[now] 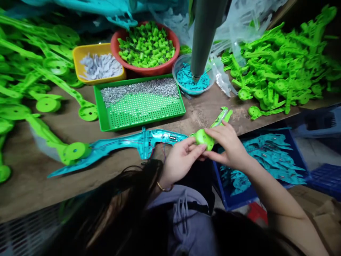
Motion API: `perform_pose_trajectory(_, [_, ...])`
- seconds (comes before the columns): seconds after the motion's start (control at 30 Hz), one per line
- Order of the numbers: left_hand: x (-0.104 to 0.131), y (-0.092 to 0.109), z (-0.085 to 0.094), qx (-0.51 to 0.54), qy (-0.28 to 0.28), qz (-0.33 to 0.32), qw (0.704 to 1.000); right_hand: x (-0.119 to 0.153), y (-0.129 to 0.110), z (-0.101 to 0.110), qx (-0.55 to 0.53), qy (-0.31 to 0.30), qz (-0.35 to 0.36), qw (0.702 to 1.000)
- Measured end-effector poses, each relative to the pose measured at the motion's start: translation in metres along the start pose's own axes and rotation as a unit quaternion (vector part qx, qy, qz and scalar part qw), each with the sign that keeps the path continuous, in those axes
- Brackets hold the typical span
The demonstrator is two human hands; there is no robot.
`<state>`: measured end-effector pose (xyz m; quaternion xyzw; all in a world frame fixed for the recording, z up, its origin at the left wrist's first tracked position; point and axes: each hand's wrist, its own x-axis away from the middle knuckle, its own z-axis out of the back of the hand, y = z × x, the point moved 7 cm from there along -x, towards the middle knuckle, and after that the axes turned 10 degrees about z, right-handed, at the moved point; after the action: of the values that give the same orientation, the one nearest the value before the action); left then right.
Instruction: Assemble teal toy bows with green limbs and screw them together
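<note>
Between my two hands is a bright green plastic part with a round disc end (204, 139) and a narrow arm reaching up and away. My left hand (180, 158) pinches the disc from the left, thumb on its near side. On the other side my right hand (228, 144) grips the same part, fingers around the disc and the base of the arm. A long turquoise plastic half-shell (125, 142) with thin wires lies on the table, its right end by my left hand. Another green disc-ended part (76, 152) rests across the shell's left end.
A green tray (144, 119) of small metal screws, a red bowl (145, 71) of green pieces, a yellow tub (77, 60) and a clear bowl (174, 69) stand behind. Green parts heap both sides. A grey pole-like tool (206, 35) hangs overhead. A blue crate (222, 192) holds turquoise shells.
</note>
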<state>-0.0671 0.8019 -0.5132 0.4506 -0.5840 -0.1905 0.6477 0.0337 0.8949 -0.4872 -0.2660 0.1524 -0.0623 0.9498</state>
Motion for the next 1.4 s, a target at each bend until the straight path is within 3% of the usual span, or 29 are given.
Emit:
perform_pose_trajectory(0.07, [0.010, 0.009, 0.021, -0.184, 0.117, -0.118, 0.969, 0.002, 0.011, -0.007, -0.003, -0.020, -0.007, 1.000])
perform_pose_trajectory(0.13, [0.022, 0.016, 0.029, -0.365, 0.184, -0.228, 0.884, 0.004, 0.018, -0.015, -0.001, -0.042, 0.002, 0.999])
perform_pose_trajectory(0.23, [0.028, 0.011, 0.025, -0.526, 0.179, -0.292, 0.779, 0.003, 0.017, -0.027, -0.013, -0.065, 0.020, 0.998])
perform_pose_trajectory(0.33, [0.027, 0.007, 0.022, -0.576, 0.183, -0.303, 0.737, -0.001, 0.012, -0.033, -0.017, -0.067, 0.025, 0.997])
perform_pose_trajectory(0.63, [0.026, 0.004, 0.022, -0.584, 0.192, -0.303, 0.728, -0.004, 0.008, -0.040, -0.008, -0.085, 0.041, 0.995])
perform_pose_trajectory(0.93, [0.018, 0.000, -0.010, -0.607, 0.062, -0.334, 0.719, -0.001, 0.010, -0.044, -0.014, -0.041, 0.012, 0.999])
perform_pose_trajectory(1.13, [0.011, -0.012, -0.008, -0.585, 0.050, -0.376, 0.717, 0.004, 0.012, -0.035, -0.067, -0.081, 0.034, 0.994])
perform_pose_trajectory(1.2, [0.010, -0.015, -0.006, -0.574, 0.046, -0.380, 0.724, 0.006, 0.029, -0.019, -0.063, -0.032, -0.009, 0.997])
perform_pose_trajectory(1.3, [0.011, -0.018, -0.006, -0.578, 0.045, -0.387, 0.717, 0.016, 0.077, 0.006, 0.002, 0.084, -0.146, 0.986])
perform_pose_trajectory(1.4, [0.012, -0.021, -0.007, -0.591, 0.047, -0.387, 0.706, 0.027, 0.127, 0.009, 0.014, 0.131, -0.260, 0.957])
